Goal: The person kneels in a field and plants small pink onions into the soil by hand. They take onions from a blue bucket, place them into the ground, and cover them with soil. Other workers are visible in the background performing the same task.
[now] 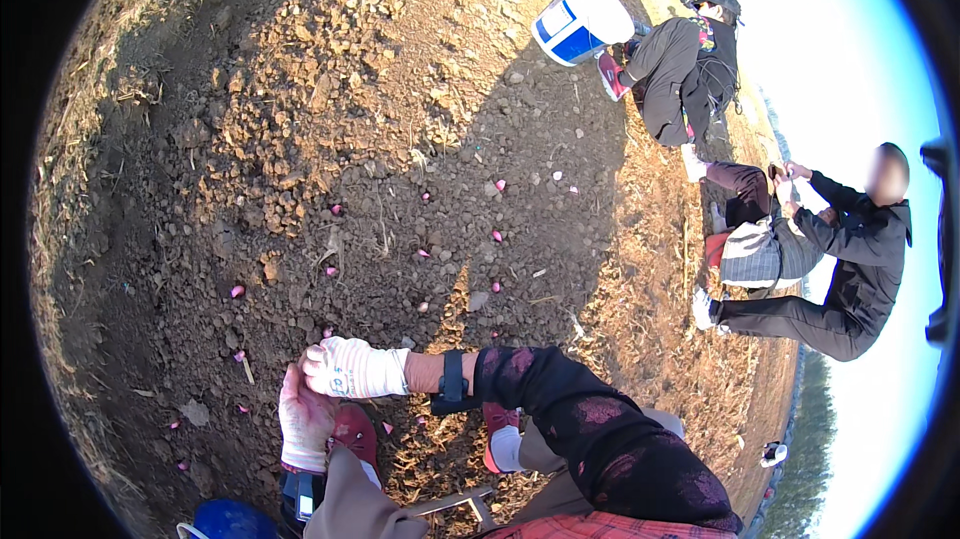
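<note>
My left hand [306, 419], in a pale glove, comes up from the bottom with its palm partly turned up. My right hand [349, 368], in a white striped glove, reaches in from the right below a black floral sleeve, its curled fingers meeting the left hand's fingertips. The fingers overlap and hide anything between them. Both hands are just above dark, crumbly soil, beside a red shoe [354, 430]. Pink cloves, apparently garlic, lie scattered on the soil; one clove [239, 355] is left of my hands, another clove [238, 291] farther up, and another clove [496, 236] up to the right.
A blue bucket [234, 519] stands at the lower left; part of a wooden frame [454, 501] shows near my legs. A white and blue bucket [581, 21] stands at the top beside a crouching person [679, 66]. Other people are at the right, one bending over a striped sack [765, 252].
</note>
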`<state>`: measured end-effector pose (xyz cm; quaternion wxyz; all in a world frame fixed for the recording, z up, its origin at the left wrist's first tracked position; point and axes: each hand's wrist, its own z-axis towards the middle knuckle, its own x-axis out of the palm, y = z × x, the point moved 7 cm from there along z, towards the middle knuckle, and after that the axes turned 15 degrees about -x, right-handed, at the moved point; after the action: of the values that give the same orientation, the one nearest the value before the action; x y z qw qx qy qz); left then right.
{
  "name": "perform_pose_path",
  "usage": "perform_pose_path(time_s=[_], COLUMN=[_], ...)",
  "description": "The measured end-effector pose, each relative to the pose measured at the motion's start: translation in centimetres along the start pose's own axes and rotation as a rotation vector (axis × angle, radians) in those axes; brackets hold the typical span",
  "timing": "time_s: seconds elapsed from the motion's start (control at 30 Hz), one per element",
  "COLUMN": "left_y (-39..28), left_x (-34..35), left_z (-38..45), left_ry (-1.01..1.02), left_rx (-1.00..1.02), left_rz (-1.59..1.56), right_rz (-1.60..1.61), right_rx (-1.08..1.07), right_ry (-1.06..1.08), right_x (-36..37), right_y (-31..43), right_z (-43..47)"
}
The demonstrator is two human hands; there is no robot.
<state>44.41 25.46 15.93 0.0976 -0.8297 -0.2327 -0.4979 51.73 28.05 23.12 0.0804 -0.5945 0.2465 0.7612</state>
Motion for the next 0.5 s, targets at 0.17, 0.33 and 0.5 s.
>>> perform_pose_path(time_s=[0.17, 0.33, 0.5], left_y=[-0.3, -1.2, -1.6], left_x=[-0.4, 1.1, -2.4], left_z=[-0.9, -1.7, -3.0], left_ry=[-0.112, 0.008, -0.289], left_rx=[-0.014, 0.067, 0.192], left_rz=[0.048, 0.038, -0.037], right_rz=[0.448, 0.854, 1.324], right_rx=[0.414, 0.643, 0.87], right_ry=[-0.102, -0.236, -0.542], right_x=[-2.3, -2.8, -0.2], right_y=[-2.5, -4.9, -8.6], right_z=[-0.5, -2.4, -5.2])
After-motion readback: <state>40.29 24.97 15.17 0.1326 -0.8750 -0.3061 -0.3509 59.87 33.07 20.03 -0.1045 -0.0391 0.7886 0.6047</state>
